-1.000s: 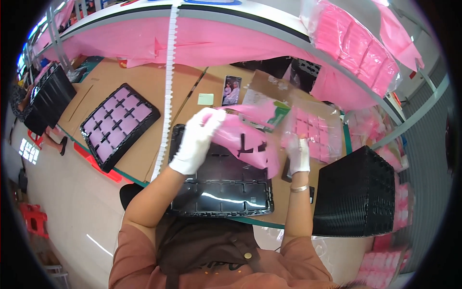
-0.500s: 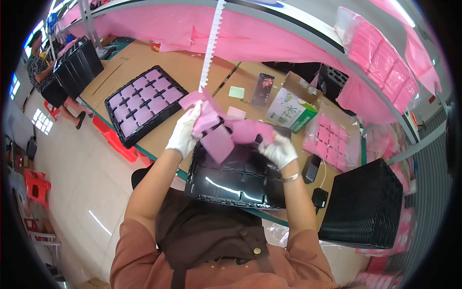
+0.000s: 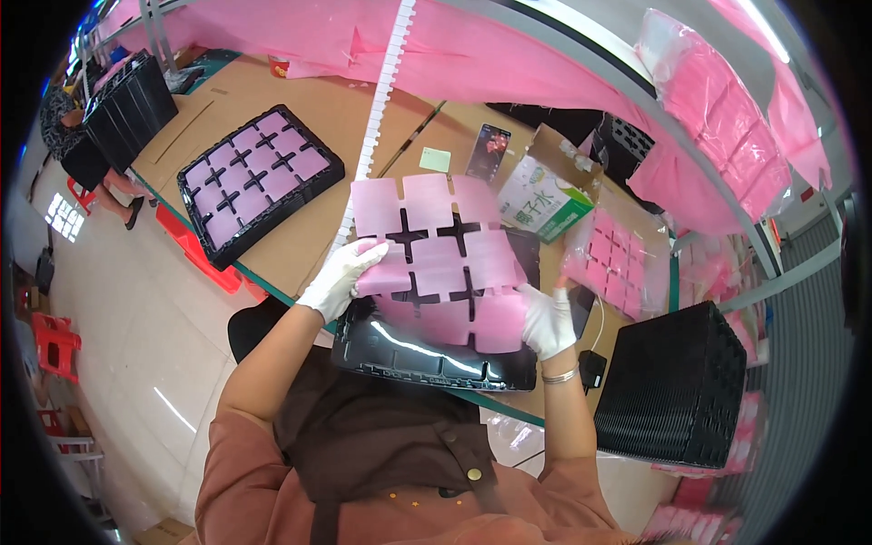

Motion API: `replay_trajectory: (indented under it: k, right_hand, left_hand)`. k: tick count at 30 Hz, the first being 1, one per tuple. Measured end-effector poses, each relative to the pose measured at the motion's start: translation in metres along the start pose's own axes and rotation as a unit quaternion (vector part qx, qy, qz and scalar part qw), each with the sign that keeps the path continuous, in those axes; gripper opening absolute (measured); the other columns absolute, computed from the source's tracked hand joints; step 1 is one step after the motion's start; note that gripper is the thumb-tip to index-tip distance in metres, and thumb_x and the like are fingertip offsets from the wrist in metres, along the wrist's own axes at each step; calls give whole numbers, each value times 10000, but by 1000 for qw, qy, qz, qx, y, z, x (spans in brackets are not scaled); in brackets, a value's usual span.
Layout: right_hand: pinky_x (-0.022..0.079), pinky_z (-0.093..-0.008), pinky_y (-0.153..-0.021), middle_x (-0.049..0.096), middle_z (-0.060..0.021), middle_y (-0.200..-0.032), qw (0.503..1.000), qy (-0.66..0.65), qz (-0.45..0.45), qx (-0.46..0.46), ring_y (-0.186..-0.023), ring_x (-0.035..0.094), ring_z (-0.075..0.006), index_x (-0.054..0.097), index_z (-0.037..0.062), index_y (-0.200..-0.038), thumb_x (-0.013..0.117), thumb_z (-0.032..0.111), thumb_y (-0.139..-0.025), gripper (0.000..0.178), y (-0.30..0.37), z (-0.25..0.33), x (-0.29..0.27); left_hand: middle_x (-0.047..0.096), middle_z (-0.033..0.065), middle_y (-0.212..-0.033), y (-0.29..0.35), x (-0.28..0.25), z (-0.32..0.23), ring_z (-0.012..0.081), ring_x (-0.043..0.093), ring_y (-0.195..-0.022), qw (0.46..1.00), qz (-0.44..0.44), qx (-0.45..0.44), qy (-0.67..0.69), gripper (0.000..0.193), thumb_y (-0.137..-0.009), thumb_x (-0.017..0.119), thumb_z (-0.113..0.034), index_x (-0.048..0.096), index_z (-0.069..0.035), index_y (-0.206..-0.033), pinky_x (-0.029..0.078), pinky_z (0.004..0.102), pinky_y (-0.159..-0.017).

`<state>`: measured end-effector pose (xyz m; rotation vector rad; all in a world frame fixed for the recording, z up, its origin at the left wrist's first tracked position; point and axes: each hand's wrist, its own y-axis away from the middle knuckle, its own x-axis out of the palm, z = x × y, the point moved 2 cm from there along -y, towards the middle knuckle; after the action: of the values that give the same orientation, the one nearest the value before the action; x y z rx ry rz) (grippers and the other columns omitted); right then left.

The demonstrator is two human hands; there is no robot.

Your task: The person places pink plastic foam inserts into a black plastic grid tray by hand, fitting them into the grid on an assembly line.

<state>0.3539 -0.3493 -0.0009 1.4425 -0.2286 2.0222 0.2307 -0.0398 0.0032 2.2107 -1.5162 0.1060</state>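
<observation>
A thin pink foam sheet [image 3: 434, 265] with cross-shaped cutouts is spread between my two white-gloved hands. My left hand [image 3: 347, 274] pinches its left edge, thumb on top. At the lower right corner, my right hand [image 3: 549, 322] is closed on the sheet; its fingertips are partly hidden. Beneath the sheet lies a black plastic tray [image 3: 391, 350], its near part showing and its far part mostly covered. The sheet's near squares hang low over the tray; whether they touch it I cannot tell.
A black tray [image 3: 289, 209] lined with pink squares lies at left. To the right are a carton [image 3: 545, 195], a phone [image 3: 488, 153], bagged pink sheets [image 3: 619, 254], a charger [image 3: 592, 369] and a tall stack of black trays [image 3: 663, 386]. Another person [image 3: 68, 136] stands far left.
The crumpled, folded pink sheet has been opened out nearly flat over the tray. My hands have come lower, and the right one has moved slightly right.
</observation>
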Motion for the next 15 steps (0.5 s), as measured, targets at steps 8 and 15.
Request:
replay_trajectory:
  k: [8,15]
  right_hand:
    - [410,-503,-970,603,-188,-1153,998,-45,43,29,-1061,565,-327,601,18,-1030,555,491,-888,497,-21,-21,-8]
    - [460,-446,-952,582,-188,-1185,987,-105,94,74,-1070,587,-316,474,-44,-1246,558,451,-901,609,-57,-37,-4]
  left_hand:
    - [588,-37,-796,-21,-33,26,4,446,-514,993,30,-108,28,245,-910,628,-233,567,-62,-1075,357,156,-442]
    - [635,71,-1022,-2,-3,-8,164,639,-872,981,51,1,185,302,-910,615,-220,548,-32,-1138,525,304,-757]
